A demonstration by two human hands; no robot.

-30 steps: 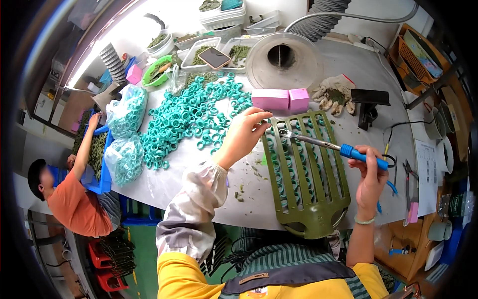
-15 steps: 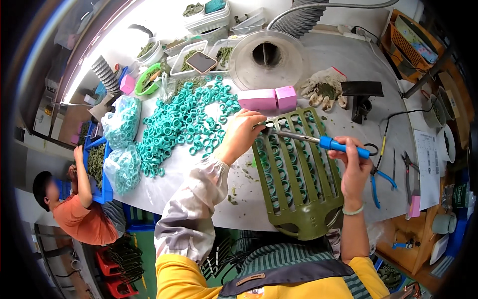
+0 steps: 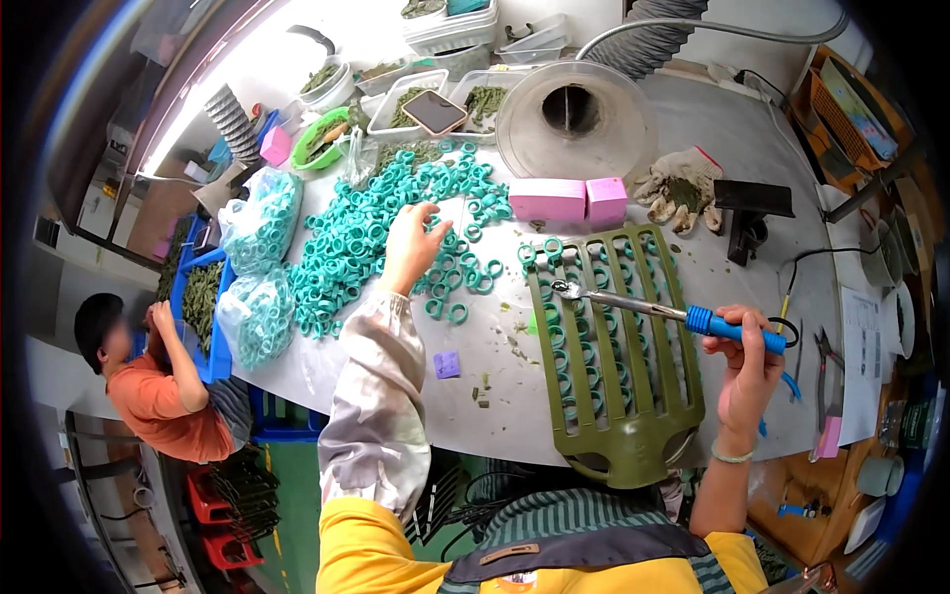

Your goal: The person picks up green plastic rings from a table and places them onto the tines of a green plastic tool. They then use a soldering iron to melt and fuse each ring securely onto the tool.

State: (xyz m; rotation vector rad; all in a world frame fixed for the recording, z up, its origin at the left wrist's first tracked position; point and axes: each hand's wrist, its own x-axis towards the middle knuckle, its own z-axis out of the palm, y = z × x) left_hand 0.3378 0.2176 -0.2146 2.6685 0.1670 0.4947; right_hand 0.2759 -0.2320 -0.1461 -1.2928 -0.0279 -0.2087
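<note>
My left hand [image 3: 411,247] reaches over the pile of teal rings [image 3: 341,252], its fingers apart and no ring visible in them. My right hand [image 3: 747,381] grips the blue handle of a soldering iron [image 3: 643,305] with a long metal shaft. The iron's tip hovers over the left part of an olive-green slotted plate [image 3: 618,445], near its far end. Teal rings sit in rows under and between the plate's bars. At its far left corner a teal ring [image 3: 527,253] shows beside the bar.
Pink blocks [image 3: 547,201] and a clear round hood [image 3: 515,129] stand beyond the plate. A soiled glove [image 3: 683,188] and black stand [image 3: 749,213] lie right of them. Bagged rings [image 3: 259,223] are at left. A co-worker [image 3: 168,401] sits beside blue crates. Pliers [image 3: 826,366] lie far right.
My left hand has left the plate's far left corner and moved left to the ring pile. The iron remains over the plate in my right hand. The whole view has shifted slightly.
</note>
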